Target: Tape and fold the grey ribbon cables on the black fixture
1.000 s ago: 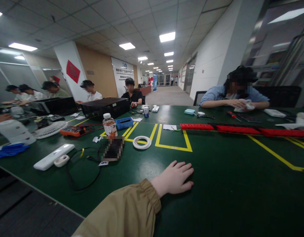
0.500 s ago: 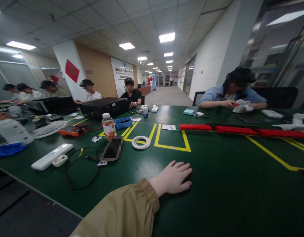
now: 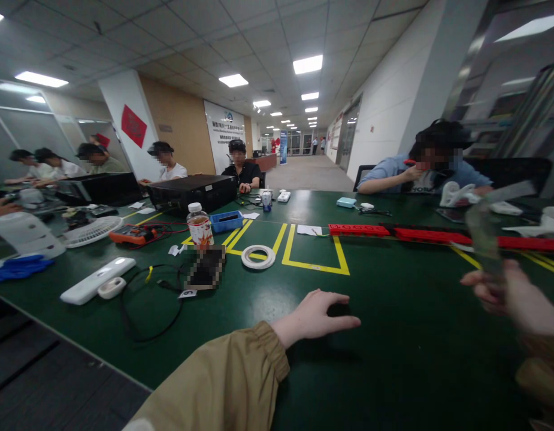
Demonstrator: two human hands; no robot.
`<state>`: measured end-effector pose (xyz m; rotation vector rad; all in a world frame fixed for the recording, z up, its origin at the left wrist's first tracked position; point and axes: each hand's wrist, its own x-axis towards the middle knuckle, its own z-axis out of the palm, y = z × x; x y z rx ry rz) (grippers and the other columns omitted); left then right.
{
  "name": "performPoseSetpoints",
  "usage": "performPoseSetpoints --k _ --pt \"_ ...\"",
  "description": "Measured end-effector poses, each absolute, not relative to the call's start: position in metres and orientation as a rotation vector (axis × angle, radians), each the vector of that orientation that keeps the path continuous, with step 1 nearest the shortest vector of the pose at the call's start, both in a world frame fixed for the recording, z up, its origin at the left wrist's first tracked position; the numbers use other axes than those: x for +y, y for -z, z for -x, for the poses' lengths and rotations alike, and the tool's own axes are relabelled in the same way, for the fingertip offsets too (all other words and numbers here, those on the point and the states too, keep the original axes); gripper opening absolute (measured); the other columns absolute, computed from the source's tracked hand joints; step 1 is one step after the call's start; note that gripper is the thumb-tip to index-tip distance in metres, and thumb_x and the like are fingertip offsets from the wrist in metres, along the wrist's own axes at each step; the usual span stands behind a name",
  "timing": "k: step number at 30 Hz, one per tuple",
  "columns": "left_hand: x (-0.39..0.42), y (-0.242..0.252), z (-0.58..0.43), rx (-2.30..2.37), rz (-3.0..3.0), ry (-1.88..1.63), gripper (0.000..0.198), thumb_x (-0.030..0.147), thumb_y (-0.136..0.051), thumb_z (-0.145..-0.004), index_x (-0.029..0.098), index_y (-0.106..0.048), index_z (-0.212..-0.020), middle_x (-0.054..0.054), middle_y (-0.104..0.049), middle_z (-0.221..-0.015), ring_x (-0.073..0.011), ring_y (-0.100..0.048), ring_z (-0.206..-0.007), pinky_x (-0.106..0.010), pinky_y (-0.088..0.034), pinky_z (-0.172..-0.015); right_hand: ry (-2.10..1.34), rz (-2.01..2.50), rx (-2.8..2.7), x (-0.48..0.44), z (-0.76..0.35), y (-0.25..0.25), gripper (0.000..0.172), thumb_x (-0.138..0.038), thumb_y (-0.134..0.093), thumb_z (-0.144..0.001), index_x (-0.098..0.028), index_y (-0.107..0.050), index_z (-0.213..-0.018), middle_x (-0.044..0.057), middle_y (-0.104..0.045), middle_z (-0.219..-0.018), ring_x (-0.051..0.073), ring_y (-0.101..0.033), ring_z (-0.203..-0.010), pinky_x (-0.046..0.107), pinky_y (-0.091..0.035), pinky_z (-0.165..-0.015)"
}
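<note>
My left hand (image 3: 319, 314) hovers just over the green table (image 3: 393, 371), thumb and fingers apart, with nothing in it. At the right edge my right hand (image 3: 505, 293) is raised and closed around a thin, see-through plastic-looking thing (image 3: 481, 233). Motion smears that thing, which stands up from the fist and bends off to the right, so its kind is unclear. Beyond my left hand lies a white ring-shaped roll of tape (image 3: 257, 257). Behind the plastic-looking thing runs a row of red strips (image 3: 420, 235).
Left of my arm are a dark phone (image 3: 207, 267), a drink bottle (image 3: 200, 226), a black cable (image 3: 124, 317) and a long white device (image 3: 97, 280). A blue tray (image 3: 226, 221) and an orange meter (image 3: 133, 234) sit farther back. A co-worker (image 3: 420, 161) sits across at right.
My right hand has come into view from the right with the plastic-looking thing. My left hand has lifted off the table, its fingers drawn together apart from the thumb.
</note>
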<state>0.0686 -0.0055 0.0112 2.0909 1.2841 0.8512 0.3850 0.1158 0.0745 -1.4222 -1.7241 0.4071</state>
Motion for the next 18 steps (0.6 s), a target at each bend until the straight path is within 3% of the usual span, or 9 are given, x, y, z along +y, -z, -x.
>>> performPoseSetpoints --k 3,6,9,12,15,18 --pt "-0.001 -0.009 -0.069 1.232 -1.739 -1.043 0.05 0.055 -0.058 -0.076 0.017 -0.061 -0.109 -0.006 -0.065 -0.105 -0.0192 -0.059 -0.095 -0.029 -0.045 -0.083 -0.307 1.517 -2.007 0.098 -0.351 -0.052 0.065 -0.07 -0.022 -0.08 -0.019 -0.061 -0.072 0.011 -0.057 -0.059 0.02 -0.053 -0.05 0.034 -0.038 -0.049" --pt "0.004 -0.008 -0.068 1.272 -1.584 -1.197 0.041 0.054 -0.053 -0.079 0.014 -0.063 -0.08 -0.002 -0.063 -0.075 -0.0144 -0.057 -0.071 -0.024 -0.043 -0.067 -0.157 1.271 -2.316 0.077 -0.322 -0.03 0.053 -0.061 -0.022 -0.086 -0.022 -0.054 -0.07 0.006 -0.055 -0.059 0.018 -0.052 -0.052 0.033 -0.039 -0.052" --pt "0.008 -0.005 -0.066 1.28 -1.498 -1.347 0.043 0.052 -0.046 -0.083 0.016 -0.055 -0.061 0.002 -0.053 -0.058 -0.0121 -0.051 -0.059 -0.023 -0.04 -0.062 -0.109 1.102 -2.43 0.073 -0.312 -0.016 0.051 -0.056 -0.022 -0.089 -0.021 -0.054 -0.071 0.005 -0.054 -0.06 0.016 -0.049 -0.05 0.03 -0.039 -0.05" --pt "0.012 -0.001 -0.067 1.23 -1.374 -1.388 0.038 0.049 -0.052 -0.08 0.017 -0.053 -0.059 0.003 -0.05 -0.053 -0.0118 -0.049 -0.053 -0.023 -0.039 -0.057 -0.015 1.048 -2.449 0.079 -0.314 -0.013 0.044 -0.049 -0.028 -0.091 -0.019 -0.06 -0.083 0.006 -0.06 -0.072 0.017 -0.053 -0.059 0.031 -0.042 -0.054" --pt "0.015 0.003 -0.068 1.166 -1.258 -1.433 0.035 0.049 -0.057 -0.075 0.017 -0.054 -0.06 0.002 -0.052 -0.054 -0.0124 -0.05 -0.052 -0.024 -0.04 -0.057 0.188 0.911 -2.357 0.077 -0.316 -0.017 0.036 -0.043 -0.037 -0.089 -0.018 -0.061 -0.101 0.01 -0.062 -0.092 0.024 -0.057 -0.081 0.039 -0.045 -0.067" --pt "0.017 0.002 -0.068 1.159 -1.163 -1.525 0.034 0.05 -0.056 -0.075 0.018 -0.054 -0.062 0.001 -0.054 -0.058 -0.0129 -0.051 -0.054 -0.025 -0.043 -0.057 0.16 0.698 -2.291 0.061 -0.311 -0.021 0.03 -0.038 -0.042 -0.088 -0.018 -0.062 -0.098 0.01 -0.063 -0.092 0.024 -0.057 -0.085 0.041 -0.045 -0.074"
